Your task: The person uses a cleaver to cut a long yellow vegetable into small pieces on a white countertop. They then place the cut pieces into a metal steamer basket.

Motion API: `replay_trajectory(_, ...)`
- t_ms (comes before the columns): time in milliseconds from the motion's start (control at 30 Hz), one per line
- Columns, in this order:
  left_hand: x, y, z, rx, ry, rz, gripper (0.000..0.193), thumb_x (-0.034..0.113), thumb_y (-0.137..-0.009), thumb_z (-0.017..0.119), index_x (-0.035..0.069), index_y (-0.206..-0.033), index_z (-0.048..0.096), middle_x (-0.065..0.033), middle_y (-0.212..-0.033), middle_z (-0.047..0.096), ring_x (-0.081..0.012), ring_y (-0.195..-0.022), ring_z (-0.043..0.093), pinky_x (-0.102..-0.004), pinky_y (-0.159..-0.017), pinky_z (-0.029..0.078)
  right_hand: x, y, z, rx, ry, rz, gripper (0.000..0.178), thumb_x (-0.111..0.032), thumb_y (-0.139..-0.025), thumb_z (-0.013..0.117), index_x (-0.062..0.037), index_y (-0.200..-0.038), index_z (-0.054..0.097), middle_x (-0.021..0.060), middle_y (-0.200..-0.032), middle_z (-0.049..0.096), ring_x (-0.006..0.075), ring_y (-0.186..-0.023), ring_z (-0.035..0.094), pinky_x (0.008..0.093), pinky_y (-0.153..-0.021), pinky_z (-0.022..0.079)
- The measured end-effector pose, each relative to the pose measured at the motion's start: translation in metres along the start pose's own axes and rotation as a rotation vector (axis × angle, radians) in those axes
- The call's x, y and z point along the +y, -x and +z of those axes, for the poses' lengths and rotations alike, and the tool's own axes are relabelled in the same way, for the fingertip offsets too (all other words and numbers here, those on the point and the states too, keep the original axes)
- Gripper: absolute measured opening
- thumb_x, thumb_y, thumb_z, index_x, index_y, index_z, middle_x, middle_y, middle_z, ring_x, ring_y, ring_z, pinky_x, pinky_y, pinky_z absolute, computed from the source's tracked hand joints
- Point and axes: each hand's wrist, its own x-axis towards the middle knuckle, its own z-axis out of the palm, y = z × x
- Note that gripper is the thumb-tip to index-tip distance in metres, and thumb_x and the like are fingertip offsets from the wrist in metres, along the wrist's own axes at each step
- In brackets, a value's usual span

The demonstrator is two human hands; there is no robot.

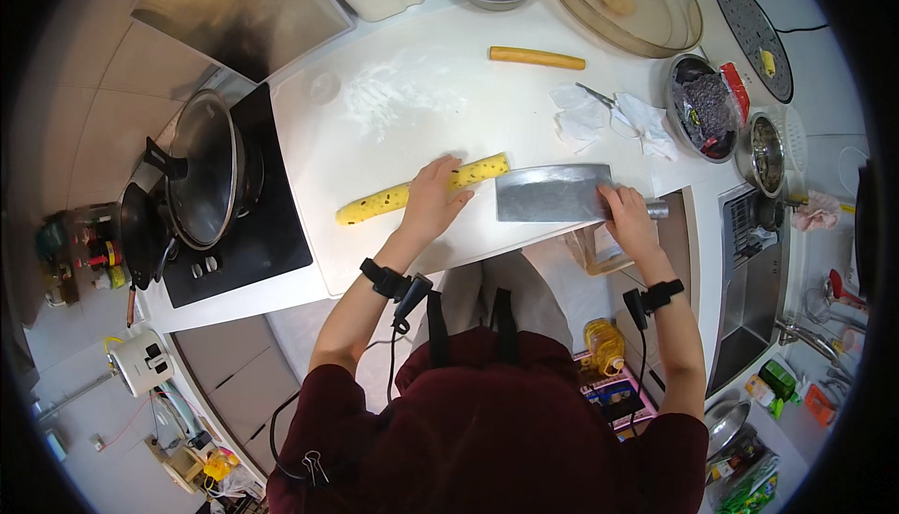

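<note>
A long yellow dough log (375, 205) dotted with dark bits lies on the white work surface (393, 154). My left hand (434, 198) rests across the log and steadies it, its fingers over the top and the thumb toward its right part. In my right hand (628, 222) is a broad cleaver (551, 193), gripped where blade meets handle. The blade lies nearly flat beside the log's right end, close to the front edge of the surface. Whether the blade touches the dough, I cannot tell.
A wooden rolling pin (537, 58) lies farther back, and flour (393, 93) is scattered left of it. Scissors (599, 97) sit by white cloths (646, 123). Bowls line the back right. A lidded pan (201, 172) stands on the black cooktop (272, 186); a sink (749, 299) is at right.
</note>
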Motion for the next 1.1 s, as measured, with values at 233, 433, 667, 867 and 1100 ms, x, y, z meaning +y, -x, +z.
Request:
replay_trajectory(233, -0.004, -0.022, 0.018, -0.013, -0.085, 0.054, 0.042, 0.019, -0.079, 0.076, 0.005, -0.115, 0.06, -0.0143, -0.111, 0.061, -0.0342, -0.1, 0.056, -0.0427, -0.089, 0.047, -0.014, 0.07, -0.045, -0.13, 0.0, 0.149, 0.034, -0.01, -0.081, 0.065, -0.0111, -0.115, 0.06, 0.011, -0.088, 0.061, 0.0337, -0.084, 0.061, 0.043, -0.068, 0.051)
replay_trajectory(433, -0.012, -0.032, 0.021, -0.043, -0.028, 0.109, 0.035, 0.017, -0.076, 0.078, 0.004, -0.105, 0.064, -0.0124, -0.102, 0.061, -0.0334, -0.097, 0.056, -0.0418, -0.087, 0.047, -0.133, 0.062, -0.018, 0.036, -0.417, 0.513, 0.025, -0.015, -0.094, 0.059, -0.0066, -0.118, 0.059, 0.022, -0.09, 0.067, 0.0415, -0.08, 0.065, 0.0459, -0.069, 0.053)
replay_trajectory(667, -0.018, -0.034, 0.021, -0.028, -0.011, 0.212, 0.035, 0.016, -0.075, 0.079, 0.004, -0.103, 0.062, -0.0122, -0.098, 0.06, -0.0331, -0.095, 0.056, -0.0419, -0.085, 0.046, -0.214, -0.003, 0.001, 0.194, -0.501, 0.516, 0.022, -0.014, -0.095, 0.057, -0.0059, -0.115, 0.058, 0.0193, -0.094, 0.068, 0.0391, -0.075, 0.065, 0.0457, -0.064, 0.054)
replay_trajectory(867, -0.017, -0.036, 0.021, -0.029, -0.002, 0.235, 0.037, 0.012, -0.073, 0.078, 0.003, -0.102, 0.058, -0.0139, -0.098, 0.057, -0.0346, -0.094, 0.054, -0.0429, -0.083, 0.046, -0.23, -0.01, 0.007, 0.132, -0.482, 0.576, 0.023, -0.015, -0.094, 0.056, -0.0079, -0.116, 0.057, 0.0173, -0.094, 0.067, 0.0389, -0.072, 0.065, 0.0462, -0.062, 0.054)
replay_trajectory(1100, -0.016, -0.036, 0.019, -0.061, 0.017, 0.212, 0.035, 0.01, -0.071, 0.077, 0.001, -0.099, 0.057, -0.0159, -0.098, 0.056, -0.0367, -0.094, 0.054, -0.045, -0.083, 0.045, -0.236, -0.014, 0.01, 0.076, -0.417, 0.598, 0.023, -0.015, -0.094, 0.056, -0.0091, -0.116, 0.056, 0.0162, -0.089, 0.067, 0.0385, -0.071, 0.064, 0.0465, -0.061, 0.054)
